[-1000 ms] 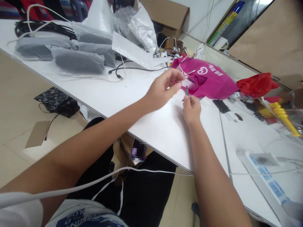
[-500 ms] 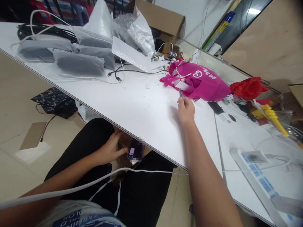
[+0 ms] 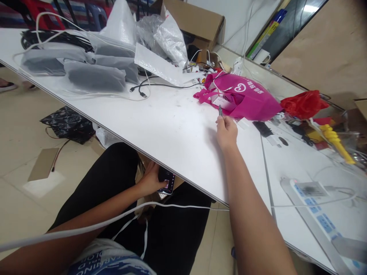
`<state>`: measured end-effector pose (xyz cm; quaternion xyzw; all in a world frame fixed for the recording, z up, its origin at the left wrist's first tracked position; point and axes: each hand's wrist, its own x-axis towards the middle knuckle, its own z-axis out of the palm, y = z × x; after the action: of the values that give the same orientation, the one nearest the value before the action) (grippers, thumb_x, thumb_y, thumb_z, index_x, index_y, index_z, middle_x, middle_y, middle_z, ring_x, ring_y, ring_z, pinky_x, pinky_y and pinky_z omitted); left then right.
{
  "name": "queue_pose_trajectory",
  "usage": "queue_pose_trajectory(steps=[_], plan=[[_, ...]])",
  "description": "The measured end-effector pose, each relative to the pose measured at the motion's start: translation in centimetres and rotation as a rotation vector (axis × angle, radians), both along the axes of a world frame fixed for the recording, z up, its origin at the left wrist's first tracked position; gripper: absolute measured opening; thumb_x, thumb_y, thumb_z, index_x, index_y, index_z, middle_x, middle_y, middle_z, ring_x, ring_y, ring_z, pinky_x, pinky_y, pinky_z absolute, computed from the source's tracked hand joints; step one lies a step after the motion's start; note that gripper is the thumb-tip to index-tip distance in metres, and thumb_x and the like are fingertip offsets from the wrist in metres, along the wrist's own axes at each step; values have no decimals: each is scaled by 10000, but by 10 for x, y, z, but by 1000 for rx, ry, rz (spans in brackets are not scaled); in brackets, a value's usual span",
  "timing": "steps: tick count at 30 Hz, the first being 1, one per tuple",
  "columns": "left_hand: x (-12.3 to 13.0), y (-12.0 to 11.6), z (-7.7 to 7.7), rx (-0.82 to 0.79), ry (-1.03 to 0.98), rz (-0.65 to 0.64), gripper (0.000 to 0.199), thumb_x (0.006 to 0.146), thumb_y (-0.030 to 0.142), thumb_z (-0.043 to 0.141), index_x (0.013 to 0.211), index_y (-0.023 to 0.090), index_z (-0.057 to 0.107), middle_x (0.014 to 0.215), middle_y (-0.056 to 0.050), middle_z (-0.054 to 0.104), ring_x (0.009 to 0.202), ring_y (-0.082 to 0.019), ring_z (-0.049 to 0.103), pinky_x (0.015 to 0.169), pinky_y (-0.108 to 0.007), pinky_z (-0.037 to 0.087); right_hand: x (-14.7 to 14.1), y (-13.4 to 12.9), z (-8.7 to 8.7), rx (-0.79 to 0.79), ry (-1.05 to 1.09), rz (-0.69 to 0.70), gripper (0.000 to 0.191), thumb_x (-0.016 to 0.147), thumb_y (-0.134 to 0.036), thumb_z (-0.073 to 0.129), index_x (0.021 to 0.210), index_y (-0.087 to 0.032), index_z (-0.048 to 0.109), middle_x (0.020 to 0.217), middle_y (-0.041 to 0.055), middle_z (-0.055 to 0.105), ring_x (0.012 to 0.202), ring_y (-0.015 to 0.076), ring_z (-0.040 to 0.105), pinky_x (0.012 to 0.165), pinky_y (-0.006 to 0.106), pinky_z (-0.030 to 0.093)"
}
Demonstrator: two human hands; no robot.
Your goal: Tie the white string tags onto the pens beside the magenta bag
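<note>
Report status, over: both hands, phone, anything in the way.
Left hand on smartphone, full grip unclear. Right hand gripping slim grey tool near magenta tote bag. White cable crosses view in front of left forearm.

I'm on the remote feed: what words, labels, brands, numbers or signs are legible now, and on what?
"ARNING" and "OLOR": shirt, upside down, other letters lost in folds.
White swirl logo: pink bag; characters beside it too blurred to read.
White box at the bag's opening: marks too small.
Power strip: labels too blurred.
Phone: screen unreadable.
</note>
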<state>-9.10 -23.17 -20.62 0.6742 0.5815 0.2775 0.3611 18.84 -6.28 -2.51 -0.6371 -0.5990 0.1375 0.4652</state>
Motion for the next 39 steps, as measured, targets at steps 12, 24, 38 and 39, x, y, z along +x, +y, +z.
queue_pose_trajectory(steps=[12,24,38,39], plan=[[16,3,4,-31,30,25,919,691,401,899,1510,137,578,1658,-283,551,1631,-526,495,1371,-747,402,4,4,-7,39,-9,18,422,1063,-609,579,797,-283,556,693,-37,506,715,203,487,730,367,365],[13,3,3,-52,12,18,947,697,416,893,1545,155,561,1665,-273,561,1639,-509,500,1386,-741,398,6,4,-6,30,-5,8,393,1088,-544,597,803,-273,576,699,-39,524,715,200,494,736,364,366],[11,3,-4,-50,-39,8,1066,651,427,945,1587,110,543,1699,-294,491,1660,-538,434,1378,-758,365,6,6,-7,30,-5,-9,356,1080,-473,591,792,-264,571,718,-36,539,743,199,511,774,374,379],[11,3,-6,-37,-60,8,1083,645,443,956,1587,108,543,1695,-290,493,1654,-537,440,1378,-753,365,5,5,-7,25,-4,-11,348,1080,-452,591,788,-265,566,717,-36,534,744,200,510,777,376,378]])
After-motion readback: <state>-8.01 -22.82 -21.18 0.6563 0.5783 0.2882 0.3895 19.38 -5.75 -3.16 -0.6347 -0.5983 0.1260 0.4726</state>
